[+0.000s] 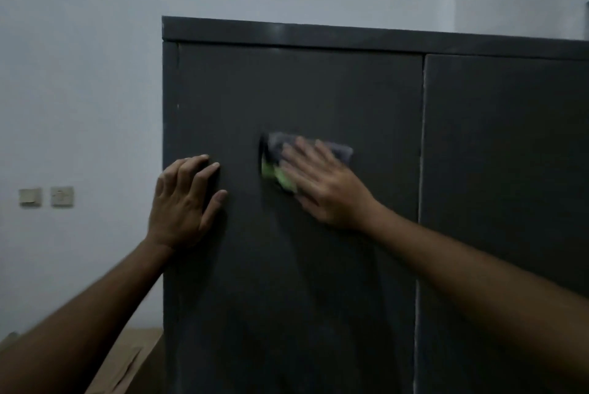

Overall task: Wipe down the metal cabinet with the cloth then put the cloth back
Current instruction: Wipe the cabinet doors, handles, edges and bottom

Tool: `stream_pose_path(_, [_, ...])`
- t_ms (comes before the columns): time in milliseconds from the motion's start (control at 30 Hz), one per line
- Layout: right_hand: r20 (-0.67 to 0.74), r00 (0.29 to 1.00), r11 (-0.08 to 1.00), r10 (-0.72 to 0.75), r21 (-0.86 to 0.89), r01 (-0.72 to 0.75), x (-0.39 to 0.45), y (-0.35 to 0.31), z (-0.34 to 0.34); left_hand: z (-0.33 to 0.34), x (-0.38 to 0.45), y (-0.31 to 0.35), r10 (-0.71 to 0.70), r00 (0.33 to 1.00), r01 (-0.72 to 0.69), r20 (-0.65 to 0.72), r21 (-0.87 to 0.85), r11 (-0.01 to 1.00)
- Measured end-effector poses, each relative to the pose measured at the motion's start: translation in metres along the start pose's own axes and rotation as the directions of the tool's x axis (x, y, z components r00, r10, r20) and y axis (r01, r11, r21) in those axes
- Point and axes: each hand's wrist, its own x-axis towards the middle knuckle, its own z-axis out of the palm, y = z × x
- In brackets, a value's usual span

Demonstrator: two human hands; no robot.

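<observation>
A dark grey metal cabinet (pixel 318 90) with two doors fills the middle and right of the head view. My right hand (pixel 322 183) lies flat with straight fingers on a grey and green cloth (pixel 277 161), pressing it against the left door at mid height. The hand and cloth are blurred. My left hand (pixel 181 199) rests flat against the left door near its left edge, fingers straight and pointing up. A vertical seam separates the left door from the right door (pixel 510 170).
A pale wall stands behind and left of the cabinet, with two wall switches (pixel 46 196) at the left. A brown cardboard box (pixel 127 361) sits low at the left, beside the cabinet's side.
</observation>
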Motion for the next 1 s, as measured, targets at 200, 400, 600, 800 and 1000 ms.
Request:
stream_pose_path(200, [-0.121,0.838,0.837,0.533,-0.068,-0.542,-0.064,0.146,-0.04,-0.007,0.009,0.016,-0.029,0.999,0.031,-0.035,0.042,0.999])
stream_pose_path(400, [-0.13,0.852,0.861,0.506,0.034,-0.507,-0.058,0.102,-0.02,0.014,0.067,0.113,-0.003,1.0,0.003,0.004,-0.068,0.998])
stream_pose_path(600, [-0.069,0.951,0.95,0.303,-0.056,-0.306,-0.148,0.179,-0.046,0.044,0.118,0.199,0.143,0.988,-0.133,0.066,-0.133,0.982])
stream_pose_path(800, [-0.218,0.433,0.467,0.875,0.14,-0.873,-0.025,0.212,-0.047,0.059,0.136,0.223,0.036,0.999,-0.037,-0.012,-0.097,0.995])
stream_pose_path(1000, [-0.088,0.988,0.992,0.128,0.006,-0.128,0.002,0.168,-0.029,0.063,0.134,0.225,0.051,0.998,-0.052,-0.037,-0.028,0.998])
